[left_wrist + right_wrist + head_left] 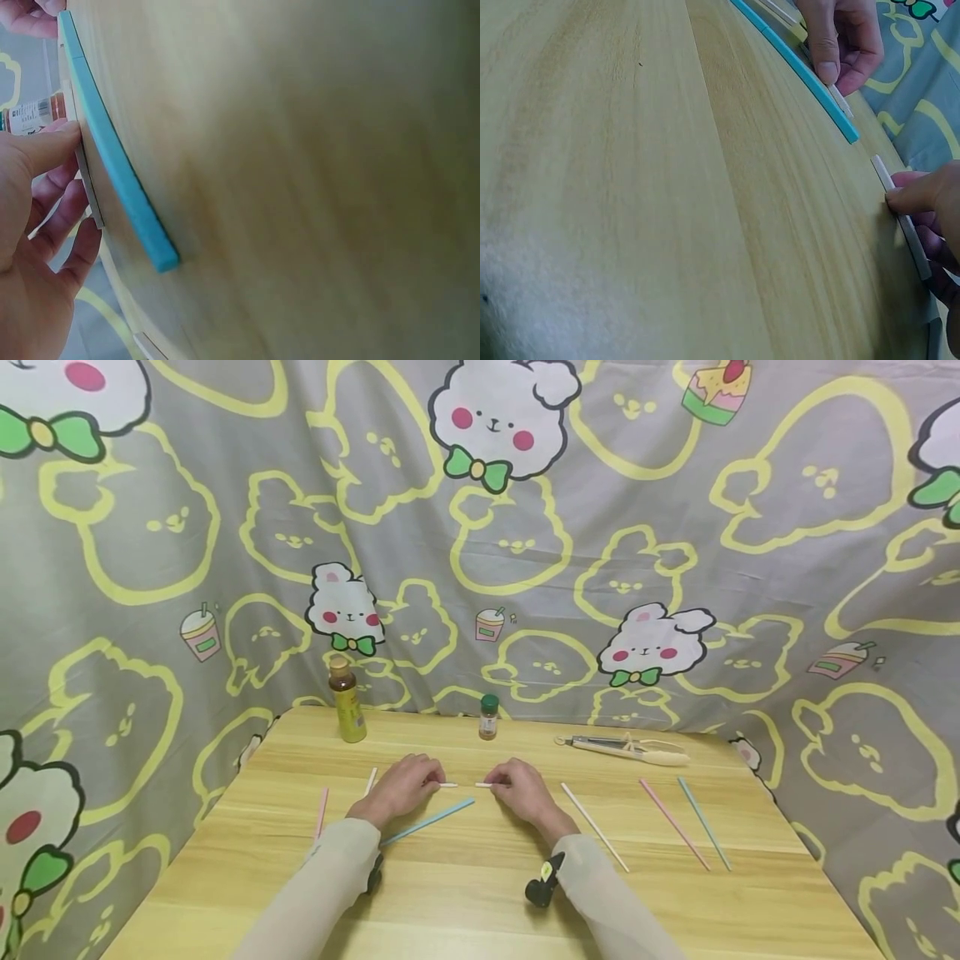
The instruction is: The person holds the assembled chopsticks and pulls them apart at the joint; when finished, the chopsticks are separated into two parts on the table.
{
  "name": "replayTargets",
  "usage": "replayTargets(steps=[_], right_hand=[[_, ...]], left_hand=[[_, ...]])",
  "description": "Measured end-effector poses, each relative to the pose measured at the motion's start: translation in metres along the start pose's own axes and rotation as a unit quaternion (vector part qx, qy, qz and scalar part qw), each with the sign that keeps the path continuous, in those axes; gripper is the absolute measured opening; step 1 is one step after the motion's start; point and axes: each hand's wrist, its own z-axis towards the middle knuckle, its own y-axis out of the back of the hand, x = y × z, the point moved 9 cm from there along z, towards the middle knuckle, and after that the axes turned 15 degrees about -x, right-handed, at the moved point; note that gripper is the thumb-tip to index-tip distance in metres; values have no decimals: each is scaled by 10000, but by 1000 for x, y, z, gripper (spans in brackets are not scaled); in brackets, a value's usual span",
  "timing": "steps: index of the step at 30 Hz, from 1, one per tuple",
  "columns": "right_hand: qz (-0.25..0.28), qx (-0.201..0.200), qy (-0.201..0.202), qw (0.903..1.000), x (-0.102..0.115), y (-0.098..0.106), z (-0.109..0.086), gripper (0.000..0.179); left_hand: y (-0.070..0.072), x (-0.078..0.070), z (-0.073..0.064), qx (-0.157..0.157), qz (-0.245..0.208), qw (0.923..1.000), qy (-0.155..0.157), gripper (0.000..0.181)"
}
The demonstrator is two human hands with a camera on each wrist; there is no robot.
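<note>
White slender stick sits pinched by left hand; second white slender stick pinched by right hand, ends facing, apart. Straight blue stick lies beside left hand on pale wooden tabletop.

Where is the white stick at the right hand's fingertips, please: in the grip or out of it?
In the grip: the right hand pinches the white stick, with one end poking out past the thumb.

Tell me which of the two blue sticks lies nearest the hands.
The blue stick slanting just below the left hand in the head view; the other blue stick lies off to the right, beside a pink stick.
</note>
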Motion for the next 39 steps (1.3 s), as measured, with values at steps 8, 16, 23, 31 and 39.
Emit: replayTargets(steps=[8, 16, 23, 31, 39], right_hand=[[112, 31, 1, 9999, 0, 2, -1, 11], [274, -45, 172, 9995, 4, 7, -5, 16], [309, -271, 379, 9984, 17, 9, -9, 14], [487, 174, 891, 9947, 52, -4, -25, 17], [276, 494, 1152, 9917, 68, -24, -35, 19]], left_hand=[[-1, 0, -1, 9, 61, 10000, -49, 5], [7, 4, -5, -81, -47, 10000, -13, 5], [17, 7, -13, -160, -332, 9993, 5, 4], [23, 4, -37, 195, -898, 9958, -50, 6], [23, -4, -63, 546, -1008, 9934, -98, 21]])
